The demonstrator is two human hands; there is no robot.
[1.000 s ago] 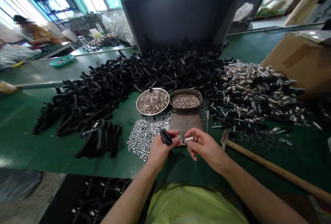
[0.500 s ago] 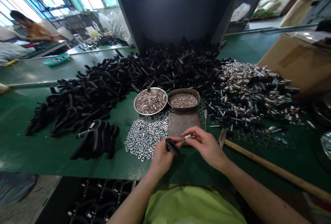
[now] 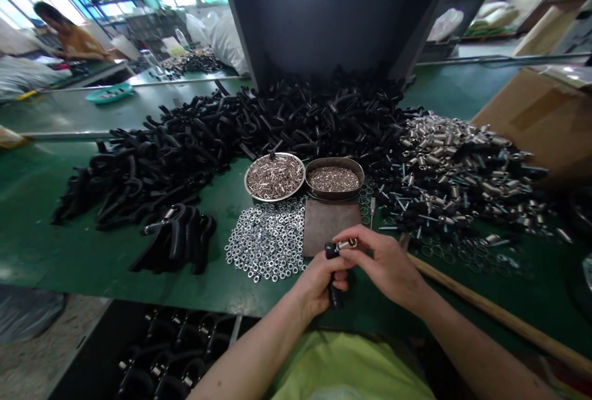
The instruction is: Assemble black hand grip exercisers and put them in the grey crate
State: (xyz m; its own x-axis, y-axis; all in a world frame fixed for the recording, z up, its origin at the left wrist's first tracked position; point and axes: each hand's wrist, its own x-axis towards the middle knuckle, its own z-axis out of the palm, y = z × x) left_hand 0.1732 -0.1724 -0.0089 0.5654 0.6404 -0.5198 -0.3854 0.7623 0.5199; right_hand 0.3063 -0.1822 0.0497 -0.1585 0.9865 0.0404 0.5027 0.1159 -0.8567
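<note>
My left hand (image 3: 322, 283) is closed around a black plastic handle (image 3: 333, 297), whose upper end points up past my thumb. Between the thumb and fingers of my right hand (image 3: 386, 264) is a shiny metal spring (image 3: 346, 244), held sideways against the top end of the handle. Whether a bolt runs through the spring is too small to tell. Just beyond both hands lies a flat metal plate (image 3: 330, 221). Left of the plate, loose hex nuts (image 3: 263, 243) are spread on the green table (image 3: 194, 292).
A round dish of small pins (image 3: 274, 177) and an oval tin of tiny metal parts (image 3: 335, 178) stand behind the plate. Black handles (image 3: 185, 141) heap up before a grey bin (image 3: 342, 18). Metal parts (image 3: 453, 166) and a wooden-handled hammer (image 3: 490, 301) lie right. A co-worker (image 3: 76, 39) sits far left.
The handle in my left hand has turned more upright and moved right. My right hand has brought the spring against its end. The view has shifted slightly left.
</note>
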